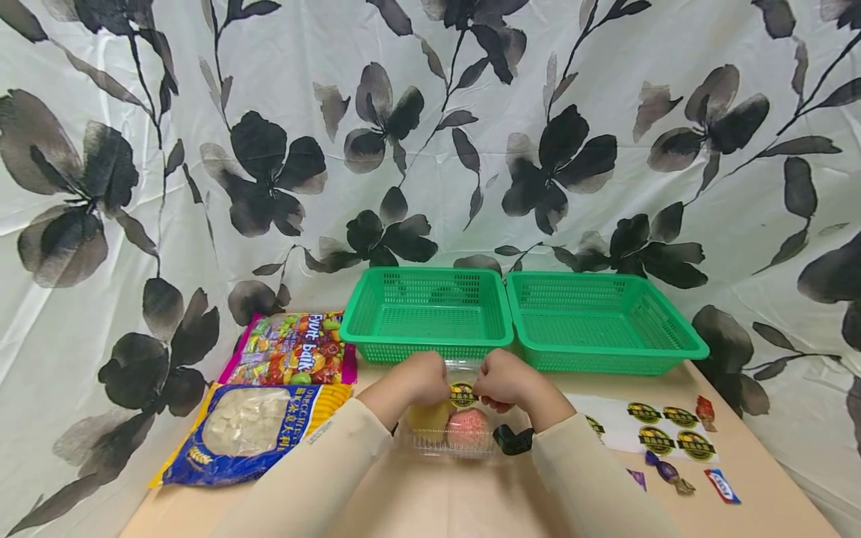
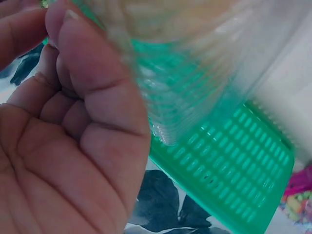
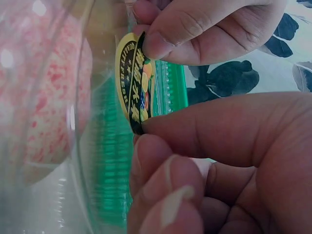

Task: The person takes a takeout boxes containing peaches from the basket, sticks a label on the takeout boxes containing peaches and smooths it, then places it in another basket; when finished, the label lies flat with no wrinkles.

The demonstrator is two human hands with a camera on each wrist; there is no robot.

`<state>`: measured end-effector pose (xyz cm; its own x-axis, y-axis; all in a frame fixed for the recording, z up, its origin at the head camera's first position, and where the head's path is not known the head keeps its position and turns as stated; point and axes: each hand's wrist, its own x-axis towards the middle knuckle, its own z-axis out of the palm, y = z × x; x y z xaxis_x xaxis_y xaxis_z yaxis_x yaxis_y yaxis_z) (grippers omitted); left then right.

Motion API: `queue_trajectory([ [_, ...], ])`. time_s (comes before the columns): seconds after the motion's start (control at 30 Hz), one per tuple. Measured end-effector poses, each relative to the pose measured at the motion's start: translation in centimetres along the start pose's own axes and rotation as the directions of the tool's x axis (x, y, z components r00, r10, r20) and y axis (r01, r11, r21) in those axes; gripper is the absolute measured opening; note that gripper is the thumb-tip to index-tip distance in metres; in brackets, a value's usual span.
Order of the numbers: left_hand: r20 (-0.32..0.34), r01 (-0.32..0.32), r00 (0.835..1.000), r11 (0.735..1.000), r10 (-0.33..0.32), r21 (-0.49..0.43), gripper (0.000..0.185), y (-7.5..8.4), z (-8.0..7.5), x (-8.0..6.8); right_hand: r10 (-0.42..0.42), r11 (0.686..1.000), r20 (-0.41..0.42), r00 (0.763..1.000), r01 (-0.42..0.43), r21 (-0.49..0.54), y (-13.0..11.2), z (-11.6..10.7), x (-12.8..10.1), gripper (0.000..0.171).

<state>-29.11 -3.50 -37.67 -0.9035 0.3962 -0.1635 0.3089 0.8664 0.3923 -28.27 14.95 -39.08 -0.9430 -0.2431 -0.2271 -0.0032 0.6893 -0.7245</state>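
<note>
A person's left hand (image 1: 425, 377) and right hand (image 1: 507, 379) pinch opposite ends of an oval black-and-gold sticker (image 3: 135, 83) at a clear plastic box (image 1: 437, 450).

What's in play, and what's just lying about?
In play:
left hand and right hand, pinching oval sticker
clear container, pink ball and yellow item inside
probably sticker sheet

Apparently lying about:
left green basket, right green basket
pink-edged bag, pasta bag
wrapped sweets

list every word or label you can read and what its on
"Fruit balk" on the candy bag, first word uncertain
"ORECCHIE", ending unclear, and "意大利" on the pasta bag
"QUALITY FRESH" and "精品水果" on the oval sticker
Too small: sticker sheet, loose candy wrappers, bags' fine print
</note>
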Motion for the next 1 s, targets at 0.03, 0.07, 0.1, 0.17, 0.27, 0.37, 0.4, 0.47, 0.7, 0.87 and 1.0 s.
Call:
queue_trajectory([
  [0.03,0.004,0.002,1.000,1.000,-0.002,0.012,0.027,0.2,-0.1,-0.1,0.006,1.000,0.002,1.000,-0.006,-0.002,0.0,0.0,0.0,0.033],
  [0.07,0.011,0.005,1.000,1.000,-0.006,0.025,0.025,0.4,-0.1,-0.1,0.011,1.000,0.004,1.000,-0.011,-0.004,0.0,0.0,0.0,0.032],
  [0.1,0.018,0.009,1.000,0.999,-0.009,0.040,0.023,0.5,-0.2,-0.1,0.018,1.000,0.005,1.000,-0.018,-0.005,0.0,0.0,0.1,0.032],
  [0.17,0.031,0.016,0.999,0.998,-0.017,0.058,0.016,0.7,-0.2,0.0,0.030,1.000,0.006,1.000,-0.030,-0.007,0.0,0.0,0.1,0.030],
  [0.27,0.048,0.027,0.998,0.997,-0.031,0.078,0.008,0.9,-0.2,0.3,0.041,0.999,0.009,0.999,-0.041,-0.015,0.0,0.0,0.2,0.027],
  [0.37,0.046,0.040,0.998,0.996,-0.044,0.077,0.004,0.9,0.1,0.5,0.054,0.998,0.013,0.998,-0.054,-0.031,-0.2,0.1,0.4,0.024],
  [0.4,0.045,0.042,0.998,0.996,-0.046,0.083,0.003,1.0,0.1,0.6,0.057,0.998,0.013,0.998,-0.057,-0.039,-0.2,0.1,0.5,0.024],
  [0.47,0.046,0.046,0.998,0.995,-0.050,0.090,0.004,1.1,0.1,0.7,0.071,0.996,0.016,0.997,-0.070,-0.047,-0.3,0.1,0.6,0.023],
  [0.7,0.080,0.048,0.995,0.985,-0.061,0.163,0.009,1.3,-0.6,0.8,0.084,0.994,0.024,0.996,-0.082,-0.071,-0.6,-0.1,0.6,0.021],
  [0.87,0.085,-0.011,0.996,0.984,-0.004,0.179,0.025,1.0,-0.9,0.5,0.077,0.995,0.041,0.996,-0.074,-0.073,-0.8,-0.4,0.3,0.028],
  [1.0,0.086,-0.054,0.996,0.981,0.039,0.184,0.038,0.8,-0.9,0.3,0.071,0.996,0.047,0.996,-0.068,-0.065,-0.7,-0.3,0.2,0.028],
])
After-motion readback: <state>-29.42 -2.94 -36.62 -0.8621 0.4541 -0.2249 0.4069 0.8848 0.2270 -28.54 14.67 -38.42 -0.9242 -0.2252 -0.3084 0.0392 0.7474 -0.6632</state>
